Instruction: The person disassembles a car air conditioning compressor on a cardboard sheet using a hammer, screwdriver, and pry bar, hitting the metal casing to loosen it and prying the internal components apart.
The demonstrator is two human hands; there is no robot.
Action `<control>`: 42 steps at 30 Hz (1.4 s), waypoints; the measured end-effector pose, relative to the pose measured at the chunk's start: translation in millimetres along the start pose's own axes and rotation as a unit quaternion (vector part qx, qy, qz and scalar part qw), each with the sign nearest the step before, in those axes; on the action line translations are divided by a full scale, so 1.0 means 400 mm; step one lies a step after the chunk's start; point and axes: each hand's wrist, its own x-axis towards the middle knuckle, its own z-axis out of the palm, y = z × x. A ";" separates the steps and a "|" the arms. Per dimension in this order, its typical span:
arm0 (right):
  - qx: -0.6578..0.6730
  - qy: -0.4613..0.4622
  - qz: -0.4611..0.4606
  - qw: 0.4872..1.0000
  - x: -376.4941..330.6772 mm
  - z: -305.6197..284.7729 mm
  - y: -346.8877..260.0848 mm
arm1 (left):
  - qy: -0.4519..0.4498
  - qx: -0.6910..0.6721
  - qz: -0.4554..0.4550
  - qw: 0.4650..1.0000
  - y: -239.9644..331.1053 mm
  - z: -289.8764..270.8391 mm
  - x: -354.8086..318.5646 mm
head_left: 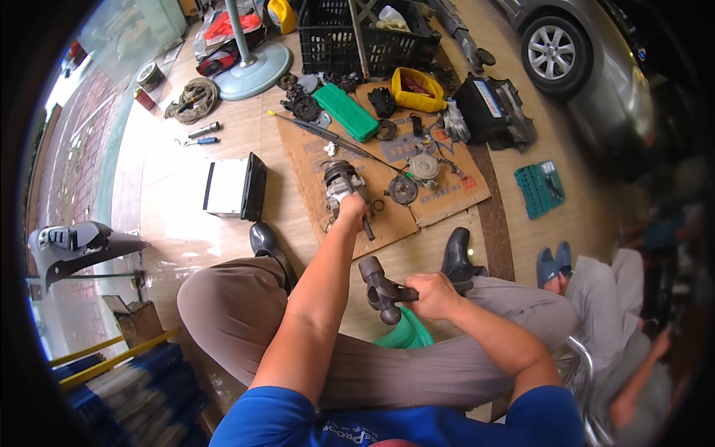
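Note:
My left hand reaches forward and grips a dark rod-like tool held against a grey metal compressor-like part on a sheet of cardboard. My right hand is closed on the handle of a dark hammer, its head raised over my lap between my knees. A round pulley disc and a pale round part lie on the cardboard just right of the metal part. My black shoes rest at the cardboard's near edge.
A black crate, green flat case, yellow tub and loose parts lie beyond the cardboard. A white-and-black box sits to the left. A fan base stands far left, a car wheel far right. Another person sits at the right.

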 end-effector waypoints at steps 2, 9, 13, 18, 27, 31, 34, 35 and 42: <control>-0.017 0.000 0.015 1.000 -0.008 0.002 -0.003 | 0.024 0.020 0.014 0.999 0.006 0.018 -0.026; -0.016 0.031 -0.096 0.995 0.010 -0.054 -0.091 | 0.035 -0.066 -0.020 0.997 0.007 -0.004 -0.018; -0.029 0.010 -0.182 0.983 0.025 -0.034 0.039 | 0.013 -0.086 -0.046 0.995 0.016 0.016 -0.026; 0.016 -0.023 0.185 0.982 0.039 0.033 0.121 | 0.003 -0.059 -0.019 0.998 0.020 -0.008 -0.011; 0.097 0.069 0.217 0.969 0.004 0.102 0.142 | 0.119 0.082 0.047 0.988 -0.038 0.038 -0.037; 0.255 0.111 0.390 0.878 0.069 0.160 0.212 | 0.166 0.166 0.174 0.956 -0.132 0.012 0.035; 0.300 0.156 0.444 0.830 0.118 0.212 0.339 | 0.198 0.141 0.230 0.942 -0.144 -0.043 0.102; 0.288 0.154 0.441 0.836 0.160 0.219 0.366 | 0.231 0.122 0.243 0.934 -0.121 -0.108 0.136; 0.106 0.244 0.577 0.772 0.232 0.265 0.709 | 0.211 -0.149 0.180 0.949 0.085 -0.174 0.071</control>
